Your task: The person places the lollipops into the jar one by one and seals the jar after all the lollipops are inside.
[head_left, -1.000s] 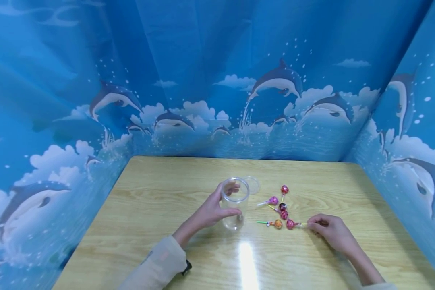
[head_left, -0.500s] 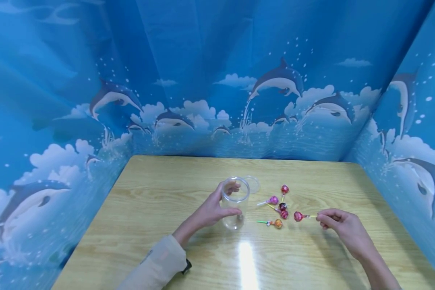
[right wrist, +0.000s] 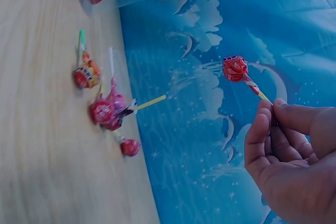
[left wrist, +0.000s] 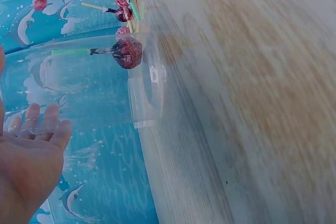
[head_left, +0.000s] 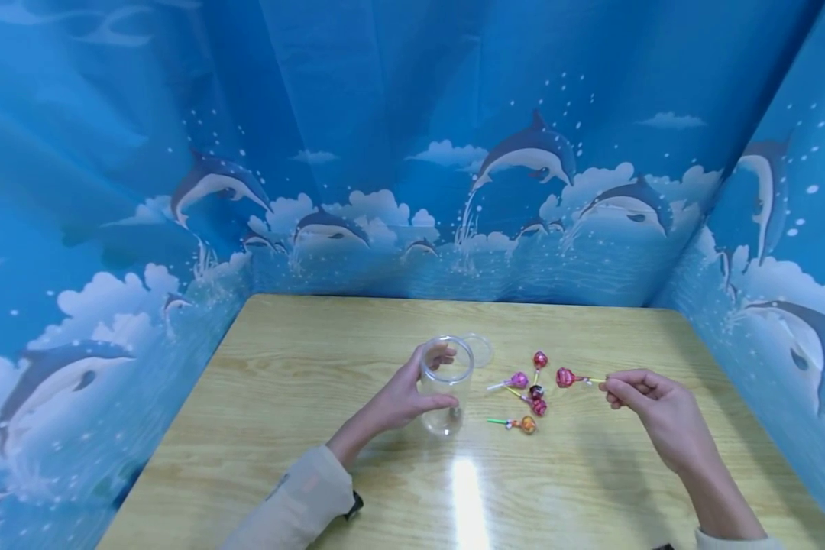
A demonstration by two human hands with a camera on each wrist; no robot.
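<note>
My left hand [head_left: 407, 393] holds a clear plastic jar [head_left: 447, 368] upright on the table, thumb on the near side and fingers on the far side. Inside the jar, a dark red lollipop [left wrist: 127, 52] with a green stick shows in both wrist views. My right hand [head_left: 663, 412] pinches the yellow stick of a red-wrapped lollipop [right wrist: 234, 68] between thumb and fingers. That candy hangs above the table, its head pointing left. Between the hands lie several loose lollipops, among them an orange one [head_left: 528, 425], a pink one [head_left: 519, 380] and a red one [head_left: 539, 358].
A round clear lid [head_left: 481, 350] lies just behind the jar on the wooden table [head_left: 302, 344]. Blue curtains [head_left: 399, 92] with printed dolphins hang along the table's back and sides.
My right hand has lifted the red lollipop off the table, drawing it right, then upward and away from the near edge. The left hand and jar have stayed in place.
</note>
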